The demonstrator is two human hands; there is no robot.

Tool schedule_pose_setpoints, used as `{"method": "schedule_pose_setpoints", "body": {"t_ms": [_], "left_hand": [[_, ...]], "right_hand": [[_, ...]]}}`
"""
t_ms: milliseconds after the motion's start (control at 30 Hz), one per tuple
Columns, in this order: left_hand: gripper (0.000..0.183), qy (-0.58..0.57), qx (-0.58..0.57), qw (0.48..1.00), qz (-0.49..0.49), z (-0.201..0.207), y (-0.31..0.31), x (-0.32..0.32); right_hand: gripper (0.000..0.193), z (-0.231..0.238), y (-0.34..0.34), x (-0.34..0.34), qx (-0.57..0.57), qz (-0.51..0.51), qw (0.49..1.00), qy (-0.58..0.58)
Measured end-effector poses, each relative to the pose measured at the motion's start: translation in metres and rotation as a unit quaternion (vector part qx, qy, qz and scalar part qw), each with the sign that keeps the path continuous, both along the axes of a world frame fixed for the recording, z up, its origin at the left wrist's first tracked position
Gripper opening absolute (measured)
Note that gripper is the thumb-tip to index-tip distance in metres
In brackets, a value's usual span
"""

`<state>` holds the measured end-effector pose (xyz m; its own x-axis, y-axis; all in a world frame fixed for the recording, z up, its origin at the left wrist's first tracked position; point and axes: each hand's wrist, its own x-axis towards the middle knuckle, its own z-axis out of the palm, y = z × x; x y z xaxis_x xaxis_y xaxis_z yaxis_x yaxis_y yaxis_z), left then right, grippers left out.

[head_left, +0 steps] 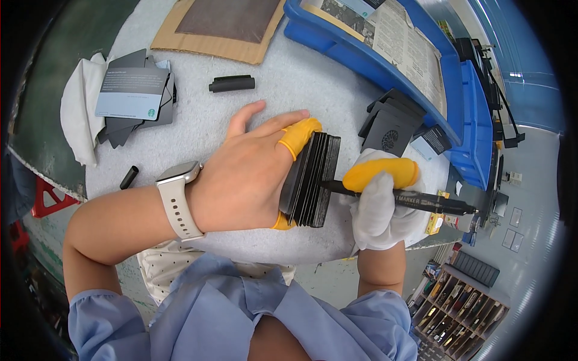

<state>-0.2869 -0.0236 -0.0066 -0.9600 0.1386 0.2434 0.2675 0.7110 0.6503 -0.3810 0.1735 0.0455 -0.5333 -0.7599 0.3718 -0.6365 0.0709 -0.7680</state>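
Left hand (241, 177) clamps the stiff, light card stack (313, 179) by its sides; right hand (379, 204), at 3 o'clock, grips a marker (421, 200).

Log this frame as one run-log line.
left hand: clamps stack of black cards | right hand: gloved, holds black marker, tip on stack edge | surface: white table

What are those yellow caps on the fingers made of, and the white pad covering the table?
The yellow finger caps look like thin rubber or latex: smooth, slightly glossy, stretched tight over the fingertips. The white table cover looks like foam sheet or felt, matte with a fine pebbled grain; which one I cannot tell.
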Motion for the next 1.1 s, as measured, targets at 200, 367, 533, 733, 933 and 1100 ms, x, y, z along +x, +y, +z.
{"method": "schedule_pose_setpoints", "body": {"t_ms": [200,367,533,733,933,1100], "left_hand": [[0.072,0.016,0.041,0.999,0.008,0.006,0.001,0.0],[0.108,-0.007,0.002,1.0,-0.003,-0.001,0.0,0.001],[0.111,-0.02,0.007,1.0,-0.004,0.004,0.001,0.001],[0.086,-0.003,0.01,1.0,0.004,0.01,0.003,0.003],[0.085,-0.012,0.018,1.0,-0.002,0.012,0.004,0.002],[0.085,-0.022,0.018,1.0,-0.004,0.011,0.003,0.002]], "right_hand": [[0.024,0.001,0.001,0.007,-0.016,-0.009,1.0,-0.016],[0.026,-0.003,0.004,0.018,-0.096,-0.045,0.989,-0.108],[0.022,0.02,0.012,0.019,-0.134,-0.03,0.963,-0.231],[0.025,0.004,0.029,0.02,-0.047,-0.015,0.987,-0.153],[0.019,0.008,0.029,0.027,-0.002,-0.013,0.99,-0.137],[0.018,0.006,0.029,0.025,0.024,0.006,0.992,-0.123]]}}
